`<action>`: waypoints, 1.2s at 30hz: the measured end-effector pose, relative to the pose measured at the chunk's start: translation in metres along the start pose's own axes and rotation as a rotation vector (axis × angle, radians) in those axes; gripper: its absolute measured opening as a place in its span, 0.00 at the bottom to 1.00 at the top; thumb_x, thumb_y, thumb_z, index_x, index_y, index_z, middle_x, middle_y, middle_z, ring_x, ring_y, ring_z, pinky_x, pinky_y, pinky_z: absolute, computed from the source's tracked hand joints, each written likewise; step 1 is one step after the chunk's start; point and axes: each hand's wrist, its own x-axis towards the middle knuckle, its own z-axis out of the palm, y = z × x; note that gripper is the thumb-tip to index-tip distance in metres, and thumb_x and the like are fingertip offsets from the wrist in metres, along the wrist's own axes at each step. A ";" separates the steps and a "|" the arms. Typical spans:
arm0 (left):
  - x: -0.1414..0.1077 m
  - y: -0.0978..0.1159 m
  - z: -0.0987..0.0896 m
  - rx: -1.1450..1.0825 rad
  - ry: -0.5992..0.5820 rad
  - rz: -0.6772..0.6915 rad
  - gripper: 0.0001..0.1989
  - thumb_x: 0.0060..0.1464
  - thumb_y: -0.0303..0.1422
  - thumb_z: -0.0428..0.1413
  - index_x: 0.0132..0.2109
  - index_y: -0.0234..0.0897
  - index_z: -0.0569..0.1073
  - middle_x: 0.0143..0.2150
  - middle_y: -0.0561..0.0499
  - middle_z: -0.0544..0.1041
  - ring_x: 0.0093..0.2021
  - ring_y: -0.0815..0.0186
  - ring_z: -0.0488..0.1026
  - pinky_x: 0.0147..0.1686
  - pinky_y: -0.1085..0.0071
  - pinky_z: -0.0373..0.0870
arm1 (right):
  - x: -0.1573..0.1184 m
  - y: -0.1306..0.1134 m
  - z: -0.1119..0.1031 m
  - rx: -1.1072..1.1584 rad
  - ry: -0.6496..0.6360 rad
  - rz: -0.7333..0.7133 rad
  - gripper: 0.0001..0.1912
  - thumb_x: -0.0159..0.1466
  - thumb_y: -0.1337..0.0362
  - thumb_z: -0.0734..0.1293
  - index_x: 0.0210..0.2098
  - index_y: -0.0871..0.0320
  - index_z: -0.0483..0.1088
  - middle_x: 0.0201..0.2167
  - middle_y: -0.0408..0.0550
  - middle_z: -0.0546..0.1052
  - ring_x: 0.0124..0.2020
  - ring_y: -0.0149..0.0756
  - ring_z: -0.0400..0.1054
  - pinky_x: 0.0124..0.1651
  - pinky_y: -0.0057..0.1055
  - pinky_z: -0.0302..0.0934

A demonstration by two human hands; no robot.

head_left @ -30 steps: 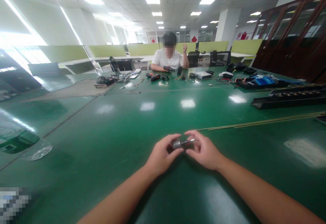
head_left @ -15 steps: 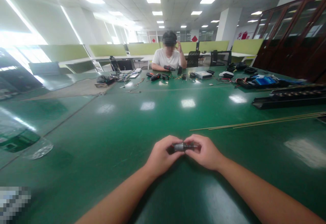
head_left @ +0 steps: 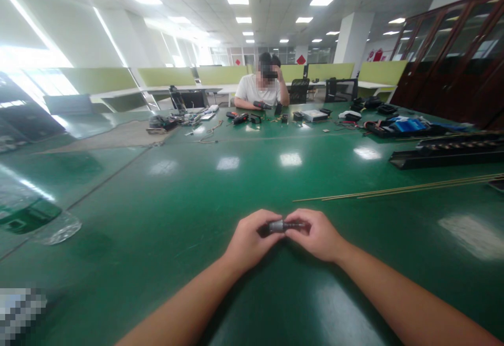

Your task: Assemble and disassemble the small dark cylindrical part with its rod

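Low over the near middle of the green table [head_left: 252,188], a small tool [head_left: 277,226] lies level between my hands. Its body is a grey, tapered cylinder, and a thin dark ridged shaft [head_left: 294,225] sticks out to the right. It resembles a drill chuck with a bit, but it is too small to be sure. My left hand [head_left: 252,236] is closed around the grey body, thumb below and fingers above. The fingers of my right hand [head_left: 315,233] are curled round the shaft and hide its far end. Both sets of fingertips almost meet.
Thin brass-coloured rods [head_left: 394,189] and a black rail [head_left: 444,158] lie at right. A clear bottle [head_left: 39,220] lies at left, with a blurred-out object [head_left: 19,314] nearer. Across the table a person [head_left: 260,88] sits behind scattered tools [head_left: 240,118] and electronic parts.
My hands and the small tool have hardly moved. The person opposite has lowered their head towards the raised hand.
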 end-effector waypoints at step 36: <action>0.000 0.001 -0.001 0.028 0.033 0.057 0.11 0.54 0.34 0.63 0.45 0.39 0.77 0.42 0.47 0.79 0.42 0.62 0.76 0.44 0.66 0.72 | 0.000 -0.001 -0.002 -0.037 0.010 0.037 0.04 0.59 0.65 0.70 0.33 0.58 0.76 0.30 0.46 0.79 0.30 0.34 0.71 0.33 0.27 0.63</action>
